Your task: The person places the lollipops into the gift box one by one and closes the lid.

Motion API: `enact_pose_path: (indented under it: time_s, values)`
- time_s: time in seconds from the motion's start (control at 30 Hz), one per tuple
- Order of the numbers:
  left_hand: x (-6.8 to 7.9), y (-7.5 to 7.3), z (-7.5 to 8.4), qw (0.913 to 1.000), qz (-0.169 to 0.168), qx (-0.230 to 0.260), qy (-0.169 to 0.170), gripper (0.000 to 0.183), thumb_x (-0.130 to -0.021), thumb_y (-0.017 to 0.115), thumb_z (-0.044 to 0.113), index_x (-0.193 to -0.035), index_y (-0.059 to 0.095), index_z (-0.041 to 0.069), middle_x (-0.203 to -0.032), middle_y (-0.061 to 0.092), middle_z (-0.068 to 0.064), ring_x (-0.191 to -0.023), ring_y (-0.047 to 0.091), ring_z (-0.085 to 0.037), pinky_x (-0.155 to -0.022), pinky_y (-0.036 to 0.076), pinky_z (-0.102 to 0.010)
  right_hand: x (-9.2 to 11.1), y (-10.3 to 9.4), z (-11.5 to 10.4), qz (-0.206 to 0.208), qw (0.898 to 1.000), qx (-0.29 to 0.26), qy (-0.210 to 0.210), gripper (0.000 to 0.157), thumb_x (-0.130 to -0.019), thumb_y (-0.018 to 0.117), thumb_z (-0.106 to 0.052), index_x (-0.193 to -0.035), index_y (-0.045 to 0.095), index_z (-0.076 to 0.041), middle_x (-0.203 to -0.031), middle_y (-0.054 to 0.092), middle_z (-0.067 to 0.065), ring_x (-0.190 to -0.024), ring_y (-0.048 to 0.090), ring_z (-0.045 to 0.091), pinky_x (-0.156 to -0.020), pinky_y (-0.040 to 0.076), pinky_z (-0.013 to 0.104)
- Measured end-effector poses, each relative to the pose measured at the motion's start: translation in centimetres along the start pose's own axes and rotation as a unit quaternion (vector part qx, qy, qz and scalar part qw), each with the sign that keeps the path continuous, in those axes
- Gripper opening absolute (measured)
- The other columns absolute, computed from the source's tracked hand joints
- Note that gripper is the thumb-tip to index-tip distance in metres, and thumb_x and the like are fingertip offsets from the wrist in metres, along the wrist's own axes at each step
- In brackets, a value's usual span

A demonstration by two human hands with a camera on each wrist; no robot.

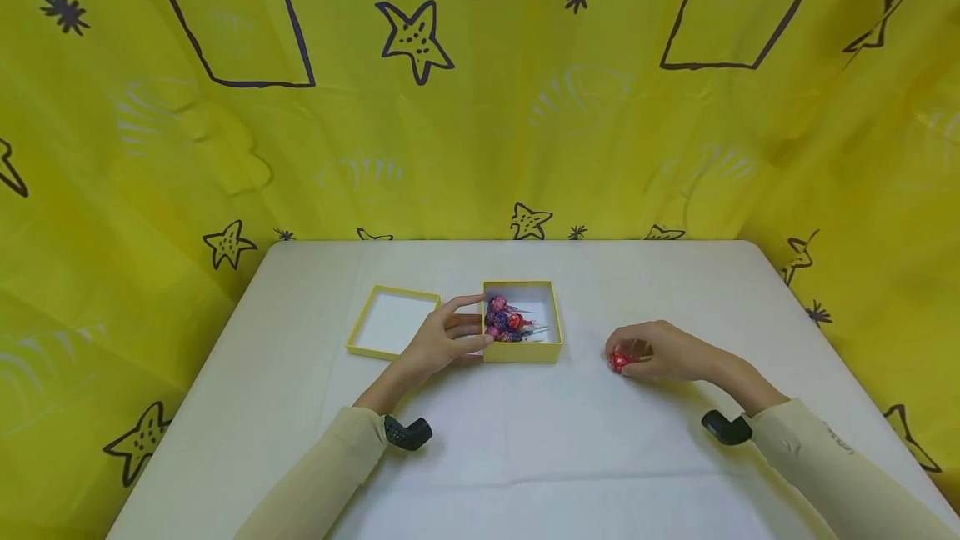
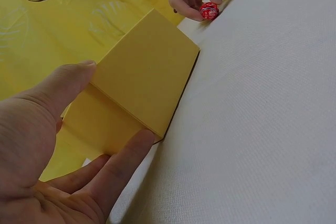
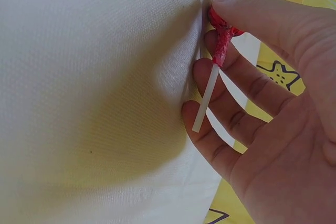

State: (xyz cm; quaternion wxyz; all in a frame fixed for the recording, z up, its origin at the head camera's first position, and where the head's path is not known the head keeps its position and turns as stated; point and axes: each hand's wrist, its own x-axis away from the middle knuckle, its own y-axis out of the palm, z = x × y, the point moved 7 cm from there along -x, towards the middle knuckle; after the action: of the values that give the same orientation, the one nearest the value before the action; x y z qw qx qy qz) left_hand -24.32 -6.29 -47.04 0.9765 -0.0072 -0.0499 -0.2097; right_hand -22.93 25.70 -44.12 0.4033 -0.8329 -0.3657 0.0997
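Observation:
My left hand holds the left end of a yellow box, thumb and fingers spread across its outer wall. Inside the box several wrapped lollipops, red, pink and purple, lie with their sticks pointing right. To the right of the box, my right hand pinches the red-wrapped head of a lollipop between thumb and fingertips, low over the white cloth. In the right wrist view, the white stick of that lollipop slants down across the fingers. The left wrist view shows the box's yellow outside, its contents hidden.
A shallow yellow-rimmed lid with a white inside lies left of the box, beside the left hand. White cloth covers the table. A yellow curtain with starfish drawings hangs behind and along both sides.

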Motion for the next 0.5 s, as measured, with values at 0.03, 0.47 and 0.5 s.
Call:
enact_pose_path:
  time_s: [0.03, 0.47, 0.5]
  values:
    - [0.00, 0.00, 0.01, 1.0000, 0.000, 0.000, 0.001, 0.076, -0.090, 0.081, 0.011, -0.156, 0.044, 0.016, -0.144, 0.053, -0.023, -0.129, 0.056, -0.036, -0.086, 0.062, -0.045, -0.02, -0.03, -0.07, 0.000, 1.000, 0.001, 0.000, 0.023, -0.092, 0.078, -0.009, -0.111, 0.071, -0.019, -0.095, 0.069, -0.004, -0.086, 0.060, 0.010, -0.083, 0.058, 0.030]
    - [-0.05, 0.00, -0.23, 0.9999, 0.001, 0.015, 0.000, 0.074, -0.090, 0.080, 0.009, -0.155, 0.045, 0.018, -0.144, 0.053, -0.024, -0.127, 0.056, -0.036, -0.085, 0.062, -0.047, -0.36, -0.22, -0.81, -0.020, 1.000, 0.015, 0.000, 0.022, -0.092, 0.077, -0.007, -0.110, 0.070, -0.019, -0.094, 0.069, -0.004, -0.085, 0.061, 0.010, -0.079, 0.057, 0.028]
    - [-0.05, 0.03, -0.22, 0.9999, 0.001, 0.016, 0.000, 0.074, -0.091, 0.080, 0.008, -0.155, 0.045, 0.017, -0.144, 0.053, -0.024, -0.127, 0.056, -0.036, -0.085, 0.062, -0.047, -0.41, -0.23, -0.82, -0.022, 1.000, 0.018, 0.000, 0.022, -0.092, 0.077, -0.007, -0.110, 0.070, -0.019, -0.093, 0.069, -0.005, -0.085, 0.060, 0.009, -0.078, 0.056, 0.027]
